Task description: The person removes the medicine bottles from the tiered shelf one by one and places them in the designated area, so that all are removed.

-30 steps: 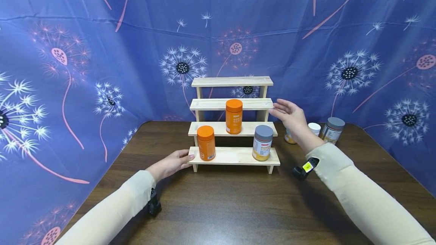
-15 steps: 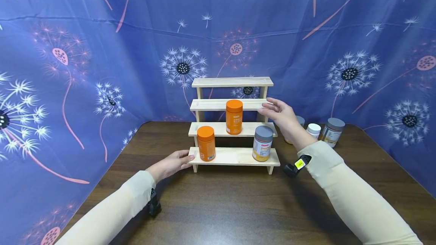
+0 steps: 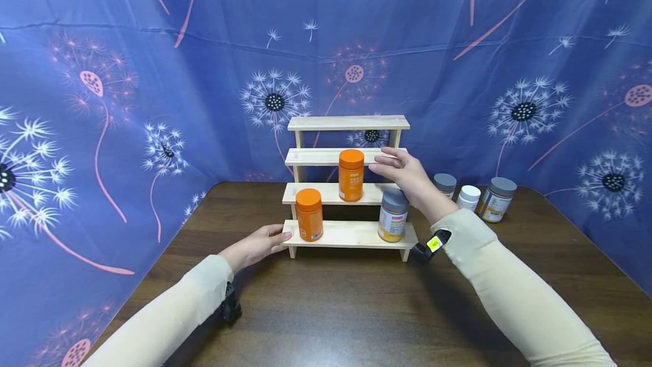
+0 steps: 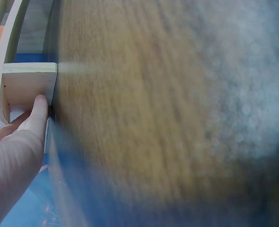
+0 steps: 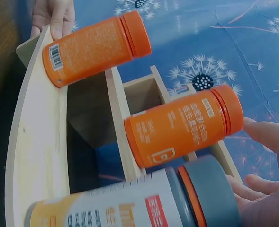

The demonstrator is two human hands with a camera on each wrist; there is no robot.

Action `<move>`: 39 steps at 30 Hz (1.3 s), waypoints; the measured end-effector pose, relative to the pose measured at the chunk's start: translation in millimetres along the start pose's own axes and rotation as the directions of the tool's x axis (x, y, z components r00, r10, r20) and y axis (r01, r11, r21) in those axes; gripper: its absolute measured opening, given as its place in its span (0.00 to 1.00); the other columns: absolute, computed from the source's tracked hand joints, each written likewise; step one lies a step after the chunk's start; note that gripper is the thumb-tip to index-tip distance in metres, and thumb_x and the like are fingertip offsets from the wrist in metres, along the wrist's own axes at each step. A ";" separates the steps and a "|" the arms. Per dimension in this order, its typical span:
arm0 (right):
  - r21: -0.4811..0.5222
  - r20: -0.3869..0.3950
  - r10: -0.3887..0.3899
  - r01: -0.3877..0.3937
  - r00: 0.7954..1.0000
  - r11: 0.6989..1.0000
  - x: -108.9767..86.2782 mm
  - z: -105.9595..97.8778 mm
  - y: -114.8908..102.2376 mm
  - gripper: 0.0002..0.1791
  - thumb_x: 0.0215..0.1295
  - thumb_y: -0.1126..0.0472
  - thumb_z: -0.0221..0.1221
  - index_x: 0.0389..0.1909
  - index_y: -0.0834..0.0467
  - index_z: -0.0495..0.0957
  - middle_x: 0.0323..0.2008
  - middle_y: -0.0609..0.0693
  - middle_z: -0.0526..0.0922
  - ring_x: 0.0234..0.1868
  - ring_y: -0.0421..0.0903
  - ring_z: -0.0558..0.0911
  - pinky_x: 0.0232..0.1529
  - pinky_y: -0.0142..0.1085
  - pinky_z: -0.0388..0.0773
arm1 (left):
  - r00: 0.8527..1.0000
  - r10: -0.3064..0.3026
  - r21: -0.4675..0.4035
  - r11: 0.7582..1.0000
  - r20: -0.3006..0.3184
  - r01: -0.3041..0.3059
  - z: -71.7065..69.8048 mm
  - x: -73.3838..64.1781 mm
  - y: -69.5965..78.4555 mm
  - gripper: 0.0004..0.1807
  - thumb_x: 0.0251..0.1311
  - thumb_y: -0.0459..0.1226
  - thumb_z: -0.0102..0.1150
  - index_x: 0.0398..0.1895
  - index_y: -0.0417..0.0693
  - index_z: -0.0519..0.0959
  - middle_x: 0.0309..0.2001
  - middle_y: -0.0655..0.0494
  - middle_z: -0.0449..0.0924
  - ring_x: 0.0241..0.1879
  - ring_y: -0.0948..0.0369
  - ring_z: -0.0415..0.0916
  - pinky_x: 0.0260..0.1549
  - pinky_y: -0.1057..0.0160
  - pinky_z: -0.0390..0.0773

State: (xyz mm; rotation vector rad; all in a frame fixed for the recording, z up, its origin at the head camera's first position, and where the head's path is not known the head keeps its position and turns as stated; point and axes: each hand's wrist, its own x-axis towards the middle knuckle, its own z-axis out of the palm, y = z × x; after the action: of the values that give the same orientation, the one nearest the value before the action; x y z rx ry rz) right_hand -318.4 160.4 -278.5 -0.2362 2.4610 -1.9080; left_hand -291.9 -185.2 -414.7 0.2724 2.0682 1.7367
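Note:
A four-tier wooden display rack point(image 3: 351, 231) stands on the table. My left hand point(image 3: 257, 247) holds the left end of its lowest tier, the thumb on the board; in the left wrist view a finger lies along the side panel point(image 4: 28, 85). My right hand point(image 3: 407, 177) is extended toward the orange bottle point(image 3: 351, 177) on the second tier, fingers spread; in the right wrist view its fingertips lie close to the orange lid. A second orange bottle point(image 3: 309, 217) stands at the lowest tier's left, and a grey-lidded bottle point(image 3: 392, 220) at its right, under my right hand.
Right of the rack, on the brown table point(image 3: 326, 310), stand a grey-lidded bottle point(image 3: 445, 183), a small white-capped bottle point(image 3: 468, 196) and another grey-lidded bottle point(image 3: 496, 200). A blue dandelion-print cloth point(image 3: 214, 101) hangs behind the table.
My right hand has moved left, from beside the rack's right end toward the orange bottle on the second tier. My left hand and the bottles have stayed in place.

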 end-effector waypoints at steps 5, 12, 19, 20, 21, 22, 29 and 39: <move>0.043 0.031 -0.013 0.011 0.999 0.999 2.7 9.5 -1.3 0.41 0.64 0.55 0.64 0.74 0.54 0.55 0.69 0.56 0.68 0.68 0.54 0.68 0.76 0.51 0.53 | 1.000 0.008 0.004 1.000 0.008 -0.008 0.9 0.2 -0.6 0.29 0.75 0.35 0.42 0.70 0.24 0.52 0.66 0.30 0.64 0.63 0.50 0.69 0.70 0.49 0.62; 0.082 0.054 0.006 -0.010 0.999 0.997 5.1 21.3 -2.9 0.42 0.63 0.57 0.64 0.74 0.55 0.55 0.69 0.57 0.67 0.70 0.53 0.67 0.76 0.51 0.53 | 1.000 0.001 -0.010 1.000 0.010 -0.001 2.4 -0.8 -0.5 0.30 0.75 0.35 0.42 0.71 0.24 0.50 0.67 0.29 0.62 0.66 0.46 0.65 0.70 0.50 0.62; 0.057 0.041 0.041 -0.043 0.998 0.997 5.1 27.9 -4.3 0.43 0.62 0.55 0.66 0.74 0.54 0.55 0.69 0.57 0.67 0.70 0.53 0.66 0.75 0.52 0.55 | 1.000 -0.012 -0.011 1.000 0.001 0.012 3.5 -1.6 -0.8 0.29 0.75 0.35 0.41 0.71 0.24 0.49 0.67 0.29 0.62 0.67 0.44 0.64 0.70 0.50 0.63; 0.054 0.042 0.042 -0.044 0.998 0.998 5.4 28.8 -4.4 0.43 0.62 0.55 0.66 0.74 0.54 0.55 0.69 0.57 0.67 0.69 0.53 0.67 0.75 0.52 0.55 | 1.000 -0.012 -0.006 1.000 -0.001 0.012 3.6 -1.9 -0.8 0.30 0.75 0.35 0.41 0.71 0.24 0.50 0.67 0.29 0.62 0.67 0.44 0.64 0.69 0.50 0.63; 0.053 0.045 0.043 -0.046 0.998 0.998 5.8 29.8 -4.4 0.43 0.61 0.55 0.66 0.74 0.54 0.56 0.69 0.57 0.67 0.69 0.53 0.67 0.75 0.52 0.55 | 1.000 -0.013 -0.007 1.000 -0.002 0.013 3.8 -1.9 -0.7 0.29 0.75 0.35 0.41 0.70 0.24 0.50 0.67 0.29 0.62 0.66 0.44 0.65 0.69 0.50 0.63; 0.051 0.045 0.045 -0.047 0.998 0.998 6.2 30.7 -4.6 0.43 0.61 0.55 0.66 0.74 0.54 0.56 0.69 0.56 0.67 0.69 0.53 0.67 0.75 0.52 0.55 | 1.000 -0.014 -0.005 1.000 -0.002 0.014 4.0 -1.9 -0.4 0.29 0.75 0.35 0.41 0.70 0.24 0.50 0.67 0.29 0.62 0.66 0.45 0.65 0.69 0.50 0.63; 0.044 0.041 0.056 -0.058 0.998 0.997 8.9 35.3 -6.1 0.42 0.61 0.55 0.66 0.73 0.53 0.58 0.68 0.55 0.69 0.69 0.53 0.67 0.75 0.51 0.57 | 1.000 -0.004 -0.011 1.000 -0.006 0.004 1.9 0.9 -0.4 0.29 0.75 0.35 0.43 0.70 0.25 0.53 0.66 0.30 0.63 0.62 0.52 0.70 0.69 0.51 0.64; -0.115 0.007 0.006 -0.005 1.000 0.993 9.1 40.4 -4.0 0.42 0.59 0.54 0.68 0.72 0.55 0.59 0.67 0.55 0.70 0.66 0.53 0.69 0.71 0.47 0.65 | 1.000 -0.002 -0.002 1.000 -0.005 0.002 -0.2 1.4 -1.5 0.29 0.74 0.36 0.44 0.70 0.25 0.53 0.66 0.30 0.63 0.62 0.51 0.70 0.69 0.51 0.65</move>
State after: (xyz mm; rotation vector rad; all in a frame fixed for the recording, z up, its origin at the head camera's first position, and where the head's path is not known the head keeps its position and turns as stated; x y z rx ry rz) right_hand -322.6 119.3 -284.1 -0.2377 2.5678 -1.7616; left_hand -293.1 -185.1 -416.4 0.2657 2.0695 1.7405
